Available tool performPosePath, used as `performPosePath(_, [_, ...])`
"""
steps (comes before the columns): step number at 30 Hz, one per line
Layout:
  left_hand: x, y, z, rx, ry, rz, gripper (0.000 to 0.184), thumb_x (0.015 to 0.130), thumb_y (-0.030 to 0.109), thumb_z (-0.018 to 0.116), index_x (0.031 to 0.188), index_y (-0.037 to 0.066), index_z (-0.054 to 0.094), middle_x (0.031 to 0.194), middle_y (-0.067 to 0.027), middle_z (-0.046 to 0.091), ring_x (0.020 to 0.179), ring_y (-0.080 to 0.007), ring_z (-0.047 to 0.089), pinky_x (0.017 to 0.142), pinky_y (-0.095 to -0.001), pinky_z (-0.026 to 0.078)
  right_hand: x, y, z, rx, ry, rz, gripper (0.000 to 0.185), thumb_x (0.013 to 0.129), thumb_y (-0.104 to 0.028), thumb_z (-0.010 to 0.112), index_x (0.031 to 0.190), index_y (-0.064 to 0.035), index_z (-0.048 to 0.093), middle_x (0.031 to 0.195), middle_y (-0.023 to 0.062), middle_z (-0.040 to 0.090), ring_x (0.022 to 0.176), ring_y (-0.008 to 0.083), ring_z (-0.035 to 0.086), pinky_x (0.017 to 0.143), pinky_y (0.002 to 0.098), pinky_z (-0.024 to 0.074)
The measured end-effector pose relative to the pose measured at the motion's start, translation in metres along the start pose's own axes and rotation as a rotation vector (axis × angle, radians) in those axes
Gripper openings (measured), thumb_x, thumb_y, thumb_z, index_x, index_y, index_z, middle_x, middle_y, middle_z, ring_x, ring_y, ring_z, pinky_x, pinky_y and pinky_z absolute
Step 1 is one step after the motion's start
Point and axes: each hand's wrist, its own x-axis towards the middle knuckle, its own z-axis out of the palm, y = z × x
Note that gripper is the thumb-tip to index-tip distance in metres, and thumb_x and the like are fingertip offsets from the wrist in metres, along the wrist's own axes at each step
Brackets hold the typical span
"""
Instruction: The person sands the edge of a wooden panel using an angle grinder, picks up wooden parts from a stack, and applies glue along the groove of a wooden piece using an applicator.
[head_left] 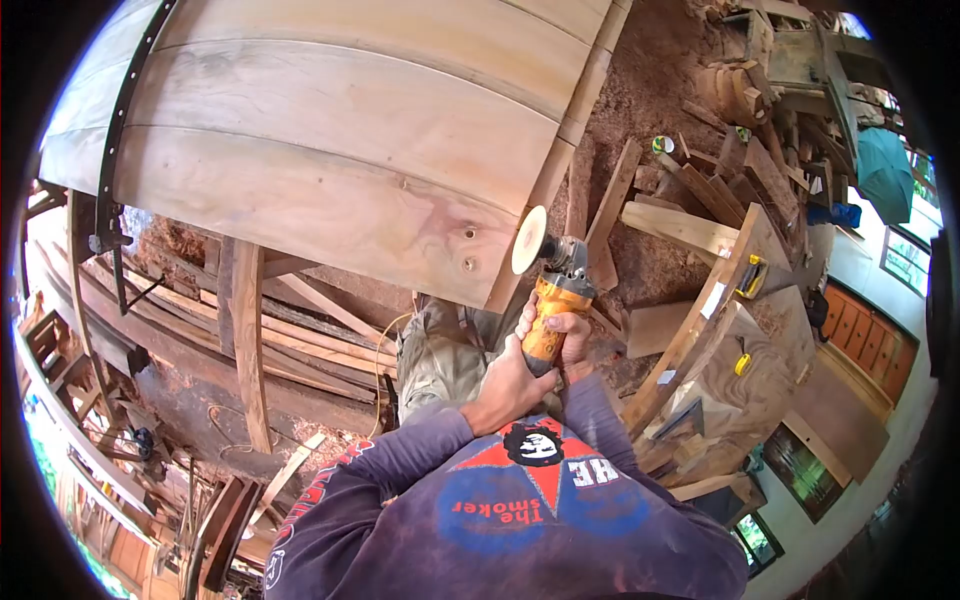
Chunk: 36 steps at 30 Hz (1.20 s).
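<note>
An orange angle grinder (556, 312) with a pale round disc (530, 240) is held in front of my body. My left hand (505, 385) is closed round the lower left of its body. On the other side, my right hand (573, 338) wraps the grip, fingers curled. The disc is at the right-hand corner of a large wooden panel (340, 130) made of several joined boards; whether it touches the wood I cannot tell. Near that corner the panel shows two dark knots.
A black perforated metal bar clamp (120, 110) crosses the panel's left side. Wood offcuts (720, 190) and sawdust cover the ground at right. A plywood piece (750, 360) there bears yellow-handled tools (742, 363). Long planks (300, 335) lie beneath the panel, beside a yellow cord (379, 370).
</note>
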Motion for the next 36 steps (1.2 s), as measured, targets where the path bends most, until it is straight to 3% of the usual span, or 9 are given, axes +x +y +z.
performPosePath(5, [0.001, 0.003, -0.008, -0.005, 0.020, -0.007, 0.070, 0.078, 0.036, 0.082, 0.116, -0.008, 0.044, 0.098, -0.0370, 0.068, 0.096, -0.0511, 0.070, 0.080, -0.0529, 0.056, 0.004, 0.004, 0.000, -0.017, -0.005, 0.019, 0.055, 0.071, -0.019, 0.071, 0.119, 0.0006, 0.054, 0.094, 0.0111, 0.063, 0.083, 0.0246, 0.063, 0.083, 0.0400, 0.0557])
performPosePath(8, [0.008, -0.007, -0.012, 0.000, 0.013, -0.003, 0.069, 0.077, 0.034, 0.083, 0.119, -0.007, 0.047, 0.099, -0.0313, 0.070, 0.095, -0.0440, 0.073, 0.081, -0.0482, 0.058, 0.002, 0.000, 0.024, -0.056, 0.064, -0.042, 0.042, 0.074, -0.015, 0.071, 0.112, 0.0000, 0.062, 0.089, 0.0088, 0.066, 0.076, 0.0214, 0.066, 0.073, 0.0357, 0.0576])
performPosePath(10, [0.011, -0.017, -0.015, -0.182, -0.003, 0.074, 0.065, 0.077, 0.026, 0.084, 0.123, -0.004, 0.051, 0.101, -0.0207, 0.073, 0.094, -0.0300, 0.074, 0.082, -0.0412, 0.058, -0.001, -0.006, 0.044, -0.355, 0.136, -0.137, 0.032, 0.076, -0.015, 0.073, 0.104, -0.0013, 0.067, 0.088, 0.0066, 0.070, 0.075, 0.0178, 0.067, 0.071, 0.0319, 0.0565])
performPosePath(11, [0.014, -0.033, -0.013, -0.278, -0.029, 0.112, 0.060, 0.077, 0.016, 0.083, 0.127, -0.001, 0.054, 0.104, -0.0097, 0.071, 0.094, -0.0175, 0.070, 0.083, -0.0354, 0.057, -0.002, -0.003, 0.043, -0.478, 0.156, -0.159, 0.029, 0.076, -0.013, 0.077, 0.102, -0.0019, 0.071, 0.091, 0.0052, 0.073, 0.079, 0.0146, 0.069, 0.073, 0.0297, 0.0562])
performPosePath(14, [0.008, -0.047, -0.012, -0.583, -0.107, 0.256, 0.059, 0.079, 0.007, 0.080, 0.130, 0.000, 0.052, 0.109, -0.0049, 0.068, 0.094, -0.0141, 0.068, 0.082, -0.0331, 0.056, -0.009, 0.004, 0.066, -0.617, 0.164, -0.180, 0.033, 0.074, -0.009, 0.083, 0.105, -0.0016, 0.074, 0.094, 0.0048, 0.074, 0.085, 0.0139, 0.071, 0.078, 0.0306, 0.0575])
performPosePath(18, [-0.008, -0.044, -0.009, -0.289, -0.046, 0.169, 0.070, 0.078, 0.014, 0.084, 0.135, -0.002, 0.046, 0.105, -0.0096, 0.070, 0.093, -0.0165, 0.070, 0.081, -0.0345, 0.057, -0.024, 0.005, 0.056, -0.523, 0.112, -0.195, 0.038, 0.073, -0.012, 0.076, 0.108, -0.0027, 0.066, 0.087, 0.0063, 0.070, 0.076, 0.0170, 0.068, 0.074, 0.0321, 0.0574])
performPosePath(21, [-0.023, -0.022, -0.006, -0.075, -0.044, 0.094, 0.074, 0.079, 0.031, 0.080, 0.130, -0.006, 0.042, 0.106, -0.0351, 0.069, 0.102, -0.0505, 0.069, 0.087, -0.0516, 0.057, -0.028, 0.016, 0.018, -0.179, 0.054, -0.052, 0.054, 0.071, -0.016, 0.072, 0.120, -0.0011, 0.057, 0.094, 0.0105, 0.064, 0.082, 0.0235, 0.065, 0.079, 0.0378, 0.0565])
performPosePath(25, [-0.030, -0.036, 0.005, 0.024, -0.084, 0.012, 0.074, 0.081, 0.030, 0.078, 0.129, -0.010, 0.038, 0.104, -0.0381, 0.068, 0.102, -0.0523, 0.069, 0.089, -0.0536, 0.056, -0.033, 0.035, -0.004, 0.039, -0.019, 0.004, 0.055, 0.069, -0.017, 0.072, 0.118, -0.0001, 0.056, 0.092, 0.0110, 0.063, 0.083, 0.0247, 0.063, 0.082, 0.0393, 0.0555])
performPosePath(36, [-0.037, -0.051, 0.009, 0.083, 0.014, -0.003, 0.072, 0.079, 0.032, 0.080, 0.123, -0.010, 0.041, 0.102, -0.0368, 0.068, 0.098, -0.0509, 0.070, 0.085, -0.0533, 0.057, -0.025, 0.059, -0.014, 0.053, -0.050, -0.016, 0.056, 0.068, -0.018, 0.071, 0.118, 0.0001, 0.057, 0.091, 0.0113, 0.063, 0.080, 0.0241, 0.064, 0.079, 0.0381, 0.0562])
